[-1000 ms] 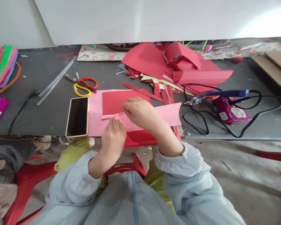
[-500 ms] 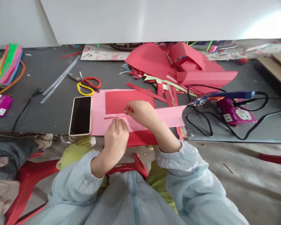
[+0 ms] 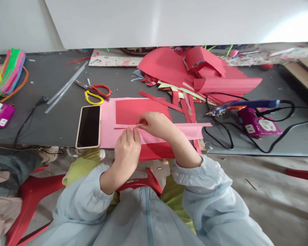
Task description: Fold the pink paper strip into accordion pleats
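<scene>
A sheet of pink paper [image 3: 190,133] lies across the table in front of me, with a narrow strip along its far edge folded over. My left hand [image 3: 127,145] rests flat on this sheet, fingertips at the fold. Close beside them, my right hand [image 3: 156,126] has thumb and fingers pinched on the folded edge; the exact grip is partly hidden. Just beyond the fold is a red paper rectangle [image 3: 136,110], and a wider pink sheet [image 3: 108,118] lies beneath. More red paper [image 3: 156,151] sticks out at the table's front edge.
A phone [image 3: 89,126] lies left of the papers, with scissors [image 3: 93,94] behind it. Red paper scraps [image 3: 166,66] are heaped at the back. On the right are a blue-handled tool [image 3: 256,104], a purple box [image 3: 259,123] and looped black cable. Another person's clothing shows at lower left.
The right end of the pink sheet has straightened out, its folded strip now reaching further right. My right hand has shifted slightly toward me; my left hand stays nearly in place.
</scene>
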Motion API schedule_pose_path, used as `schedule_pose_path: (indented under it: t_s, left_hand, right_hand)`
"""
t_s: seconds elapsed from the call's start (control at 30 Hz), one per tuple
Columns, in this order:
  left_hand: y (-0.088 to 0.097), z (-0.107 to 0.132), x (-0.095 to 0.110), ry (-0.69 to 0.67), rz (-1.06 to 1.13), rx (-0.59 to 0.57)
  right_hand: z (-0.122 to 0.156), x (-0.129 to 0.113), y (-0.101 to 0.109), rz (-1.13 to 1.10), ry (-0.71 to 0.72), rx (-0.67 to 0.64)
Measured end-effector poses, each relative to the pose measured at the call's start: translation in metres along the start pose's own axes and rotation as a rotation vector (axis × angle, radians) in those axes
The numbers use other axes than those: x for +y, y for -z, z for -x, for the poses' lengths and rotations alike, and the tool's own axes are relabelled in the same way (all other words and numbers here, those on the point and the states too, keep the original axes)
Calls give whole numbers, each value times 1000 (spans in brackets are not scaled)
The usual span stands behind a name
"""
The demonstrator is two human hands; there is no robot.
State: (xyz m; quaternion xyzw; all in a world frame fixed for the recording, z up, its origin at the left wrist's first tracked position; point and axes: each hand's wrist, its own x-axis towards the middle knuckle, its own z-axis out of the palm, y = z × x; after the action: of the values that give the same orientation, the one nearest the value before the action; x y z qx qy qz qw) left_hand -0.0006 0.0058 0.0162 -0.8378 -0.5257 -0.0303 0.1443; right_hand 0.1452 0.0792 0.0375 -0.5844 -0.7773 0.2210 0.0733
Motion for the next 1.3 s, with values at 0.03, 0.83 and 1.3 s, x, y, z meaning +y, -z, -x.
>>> schedule_pose_path:
  t_s: [0.03, 0.83, 1.3]
  left_hand:
    - [0, 0, 0, -1, 0, 0]
    - [0, -19, -57, 216, 434, 402]
    - [1, -28, -69, 449, 1507, 270]
  right_hand:
    - [1, 0, 1, 3, 1, -4]
    - [14, 10, 19, -118, 117, 96]
    - [30, 18, 42, -237, 415, 375]
